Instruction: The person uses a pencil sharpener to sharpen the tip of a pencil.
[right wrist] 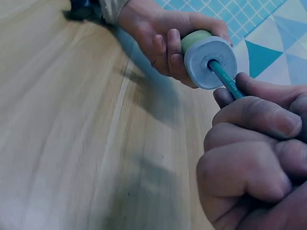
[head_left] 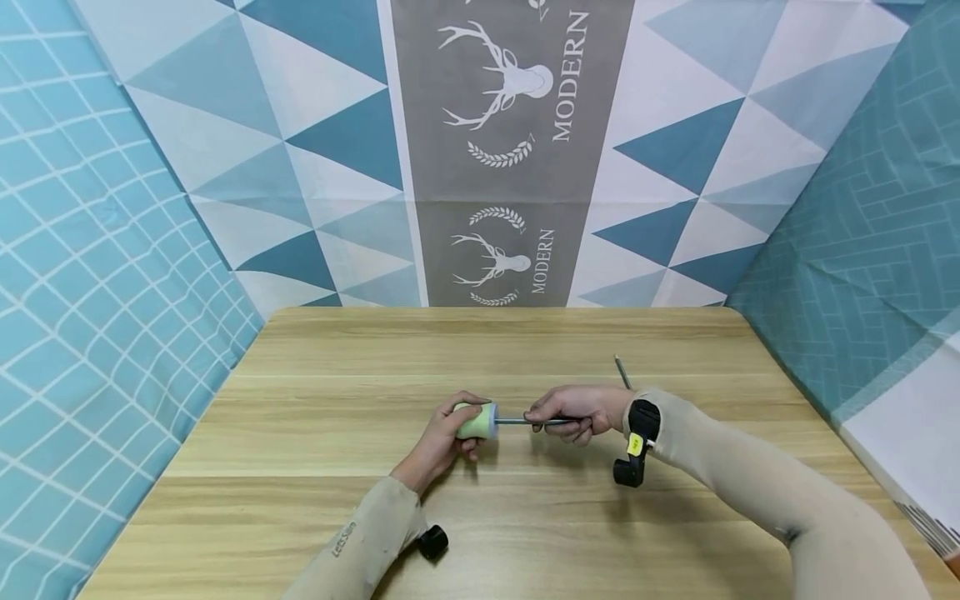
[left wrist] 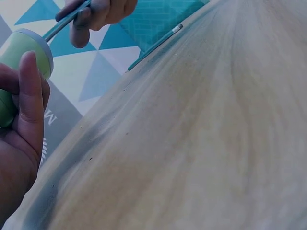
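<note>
My left hand [head_left: 438,442] grips a light green, rounded pencil sharpener [head_left: 469,422] whose flat grey end faces right. In the right wrist view, a dark green pencil [right wrist: 225,79] runs into the round hole in that grey end [right wrist: 195,72]. With thumb and fingers my right hand [head_left: 573,412] pinches the pencil's shaft, its other fingers curled in below. The pencil lies nearly level between the two hands, over the middle of the table. Its tip is hidden inside the sharpener.
A second pencil [left wrist: 156,47] lies on the wooden table [head_left: 337,358], just behind my right wrist in the head view. Patterned cloth [head_left: 495,167] hangs beyond the table's back edge. At the right edge stands a white flat-sided object [head_left: 911,433].
</note>
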The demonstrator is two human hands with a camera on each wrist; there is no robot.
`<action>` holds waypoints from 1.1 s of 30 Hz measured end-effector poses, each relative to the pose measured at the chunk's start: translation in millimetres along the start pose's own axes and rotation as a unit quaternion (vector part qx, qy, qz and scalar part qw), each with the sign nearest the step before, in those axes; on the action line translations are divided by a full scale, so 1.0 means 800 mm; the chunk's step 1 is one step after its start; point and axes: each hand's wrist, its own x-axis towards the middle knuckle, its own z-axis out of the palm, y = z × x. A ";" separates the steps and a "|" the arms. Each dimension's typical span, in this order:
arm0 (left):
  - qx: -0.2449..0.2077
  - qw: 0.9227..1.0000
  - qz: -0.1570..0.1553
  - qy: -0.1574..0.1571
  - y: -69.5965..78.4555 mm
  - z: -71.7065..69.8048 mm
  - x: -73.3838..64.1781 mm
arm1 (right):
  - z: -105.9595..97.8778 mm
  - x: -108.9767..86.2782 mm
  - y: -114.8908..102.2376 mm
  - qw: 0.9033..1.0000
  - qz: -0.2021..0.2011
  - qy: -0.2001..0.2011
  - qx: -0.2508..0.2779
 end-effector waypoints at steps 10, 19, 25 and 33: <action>0.013 1.000 0.003 0.008 0.001 0.001 0.000 | 0.007 -0.021 -0.007 0.919 -0.124 0.171 -0.334; 0.006 1.000 0.001 0.026 0.001 0.001 -0.001 | 0.019 -0.021 0.010 0.692 -0.290 0.306 -0.586; -0.006 1.000 -0.005 0.028 0.003 0.002 -0.003 | 0.025 0.001 0.037 0.434 -0.404 0.370 -0.715; -0.014 1.000 -0.002 0.020 0.004 0.001 -0.002 | 0.015 0.017 0.047 0.239 -0.473 0.371 -0.762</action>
